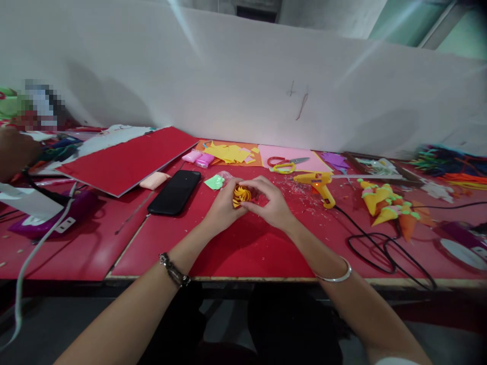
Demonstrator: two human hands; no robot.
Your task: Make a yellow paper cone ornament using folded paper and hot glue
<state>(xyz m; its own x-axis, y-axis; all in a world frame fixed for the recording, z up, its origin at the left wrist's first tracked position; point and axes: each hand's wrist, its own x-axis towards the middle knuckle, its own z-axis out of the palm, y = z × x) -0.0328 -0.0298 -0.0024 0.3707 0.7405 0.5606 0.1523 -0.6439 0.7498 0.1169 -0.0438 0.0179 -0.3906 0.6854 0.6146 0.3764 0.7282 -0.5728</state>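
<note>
Between my two hands, above the red table, is a small yellow paper flower (241,195) with curled, petal-like strips. My left hand (225,204) has its fingers closed around the flower's left side. My right hand (270,202) curves round from the other side, its thumb and fingertips against the flower. Parts of the flower are hidden behind the fingers. Just left of my hands lies a green paper piece (215,182). Further right, a yellow hot glue gun (317,183) rests on its side with a small orange light showing.
A black phone (175,192) lies to the left, near a large red board (129,157). Scissors (285,163) lie on pink paper behind. Yellow cone shapes (380,197) and a looping black cord (384,248) occupy the right. Another person's hand (17,152) is at the far left.
</note>
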